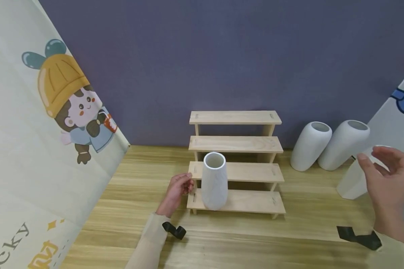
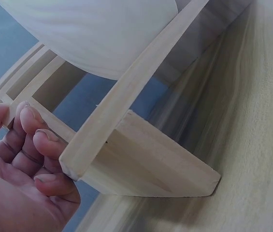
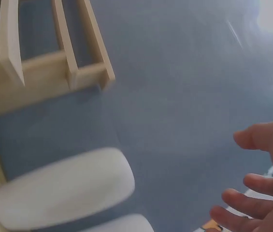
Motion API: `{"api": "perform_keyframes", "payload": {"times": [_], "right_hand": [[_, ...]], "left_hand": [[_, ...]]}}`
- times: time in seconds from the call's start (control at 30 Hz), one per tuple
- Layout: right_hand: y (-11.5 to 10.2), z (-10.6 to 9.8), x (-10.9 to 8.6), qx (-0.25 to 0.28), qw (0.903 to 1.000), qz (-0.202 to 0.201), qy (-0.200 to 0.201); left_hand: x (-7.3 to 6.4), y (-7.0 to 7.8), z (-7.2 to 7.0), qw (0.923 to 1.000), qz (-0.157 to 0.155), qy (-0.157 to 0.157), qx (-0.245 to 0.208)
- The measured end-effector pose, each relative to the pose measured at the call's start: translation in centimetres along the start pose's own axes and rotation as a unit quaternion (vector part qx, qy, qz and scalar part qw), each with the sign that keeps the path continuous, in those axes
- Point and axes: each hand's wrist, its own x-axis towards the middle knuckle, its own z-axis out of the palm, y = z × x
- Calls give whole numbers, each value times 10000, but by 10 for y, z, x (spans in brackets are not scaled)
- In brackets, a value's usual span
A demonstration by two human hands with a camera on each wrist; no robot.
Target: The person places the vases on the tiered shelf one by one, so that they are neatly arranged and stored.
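Note:
A stepped wooden shelf (image 1: 252, 172) stands on the table. My left hand (image 1: 177, 190) is at its left end, pinching the end of the second step from the bottom between thumb and fingers, as the left wrist view (image 2: 30, 164) shows. One white vase (image 1: 214, 186) stands upright on the left part of the lowest step, beside that hand. Over at the right, my right hand (image 1: 392, 186) is raised with thumb and fingers apart, holding nothing. Behind it a white vase (image 1: 351, 183) on the table is partly hidden.
Two more white vases, one (image 1: 309, 147) close to the shelf and another (image 1: 343, 145) beside it, stand on the wood-grain table (image 1: 134, 209). A dark blue backdrop (image 1: 202, 63) rises behind. Printed white panels flank both sides, the left panel (image 1: 27, 157) showing a cartoon figure.

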Motion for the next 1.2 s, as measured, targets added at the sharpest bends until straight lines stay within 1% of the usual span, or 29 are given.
{"api": "perform_keyframes", "payload": {"times": [0.07, 0.13, 0.2, 0.27, 0.33, 0.4, 0.43, 0.5, 0.53, 0.6, 0.73, 0.8, 0.87, 0.97, 1.03, 1.2], "right_hand": [[1, -5, 5, -68, 9996, 258, 119], [2, -10, 9, -269, 9974, 645, 152], [3, -15, 13, -621, 9936, 930, 185], [5, -18, 16, -951, 9892, 1096, 223], [10, -20, 20, -1076, 9877, 1102, 267], [15, -21, 23, -1091, 9883, 1016, 316], [17, -22, 25, -1112, 9878, 1048, 287], [22, -23, 29, -1171, 9860, 1173, 204], [24, -25, 31, -1174, 9844, 1309, 103], [28, -25, 35, -1193, 9830, 1392, -65], [40, -25, 43, -1059, 9861, 1265, -204], [46, -23, 46, -1029, 9874, 1195, -162], [52, -22, 47, -1118, 9841, 1370, -183], [60, -20, 48, -1166, 9794, 1611, -341], [66, -17, 49, -1192, 9778, 1671, -413], [79, -9, 52, -1171, 9787, 1632, -429]], "left_hand": [[0, 0, 0, 10000, -10, 15, 13], [0, 0, 1, 10000, -6, 47, 13], [0, 0, 1, 10000, 1, 59, 13], [0, -1, 1, 10000, 9, 55, 5], [0, -1, 1, 10000, 18, 19, -3], [0, -2, 0, 10000, 42, -31, 8], [0, -2, 0, 10000, 53, -49, 7], [-1, -2, 0, 9999, 75, -90, 13], [-1, -1, 0, 9999, 86, -104, 17], [-1, -1, 0, 9999, 92, -126, 12], [-1, -1, 0, 9999, 95, -119, -2], [0, -1, 0, 9999, 97, -108, 1], [0, -1, 0, 9999, 98, -87, 6], [0, -1, 1, 9999, 99, -71, 23], [0, -1, 1, 9999, 100, -66, 33], [0, -2, 0, 9999, 100, -98, 54]]}}
